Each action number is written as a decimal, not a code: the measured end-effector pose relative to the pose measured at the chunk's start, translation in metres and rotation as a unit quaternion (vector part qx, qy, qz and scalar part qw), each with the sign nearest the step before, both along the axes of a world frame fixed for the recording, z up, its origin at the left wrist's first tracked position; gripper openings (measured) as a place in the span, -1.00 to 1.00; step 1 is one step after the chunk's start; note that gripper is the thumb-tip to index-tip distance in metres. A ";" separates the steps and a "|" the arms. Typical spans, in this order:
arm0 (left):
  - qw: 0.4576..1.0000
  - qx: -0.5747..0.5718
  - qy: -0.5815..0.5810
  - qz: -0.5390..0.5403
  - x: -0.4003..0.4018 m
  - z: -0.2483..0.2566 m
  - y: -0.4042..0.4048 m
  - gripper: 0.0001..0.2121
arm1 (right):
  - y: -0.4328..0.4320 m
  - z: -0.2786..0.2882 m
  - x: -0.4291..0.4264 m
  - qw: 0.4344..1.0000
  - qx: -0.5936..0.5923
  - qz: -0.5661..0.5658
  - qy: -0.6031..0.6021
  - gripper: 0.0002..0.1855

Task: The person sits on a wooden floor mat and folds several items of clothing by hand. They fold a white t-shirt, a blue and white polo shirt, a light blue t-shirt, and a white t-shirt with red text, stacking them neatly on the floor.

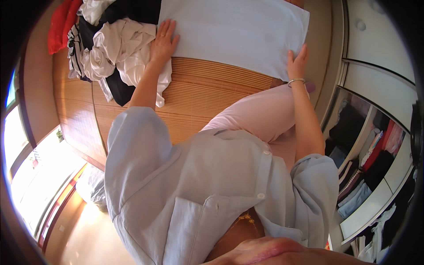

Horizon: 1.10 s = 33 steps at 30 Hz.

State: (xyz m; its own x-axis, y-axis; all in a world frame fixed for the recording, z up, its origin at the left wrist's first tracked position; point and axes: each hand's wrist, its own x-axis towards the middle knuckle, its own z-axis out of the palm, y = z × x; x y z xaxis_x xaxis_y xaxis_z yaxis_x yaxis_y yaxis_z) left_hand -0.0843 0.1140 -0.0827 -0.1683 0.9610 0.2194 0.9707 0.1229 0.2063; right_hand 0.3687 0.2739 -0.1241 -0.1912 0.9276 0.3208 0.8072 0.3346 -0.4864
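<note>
A light blue cloth [232, 33] lies spread nearly flat on a slatted bamboo mat [212, 74]. My left hand [164, 41] rests palm down at the cloth's left edge, its fingers slightly spread. At the right edge, near the lower right corner, my right hand [298, 63] touches the cloth with thumb and fingers apart; whether it pinches the fabric is not clear. Beside my left hand lies a crumpled white satiny cloth [122, 49], with black fabric [121, 87] partly under it.
Red fabric [61, 26] lies at the upper left, beyond the pile. My bent leg in pink trousers [255, 109] is on the mat's right side. An open wardrobe [364, 159] with folded clothes stands at the right. A plastic bag [92, 185] sits on the floor at the lower left.
</note>
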 end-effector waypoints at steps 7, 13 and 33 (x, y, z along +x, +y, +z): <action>0.994 0.024 0.101 0.019 0.053 0.007 -0.004 -0.52 | -0.024 -0.008 0.041 0.937 -0.316 -0.081 0.127 -0.40; 1.000 -0.005 0.008 -0.018 0.100 -0.015 -0.006 -0.54 | -0.037 0.007 0.030 0.916 -0.343 -0.109 0.179 -0.50; 0.986 -0.036 -0.113 -0.119 0.181 0.008 0.036 -0.50 | -0.023 -0.008 0.019 0.857 -0.341 -0.140 0.360 -0.57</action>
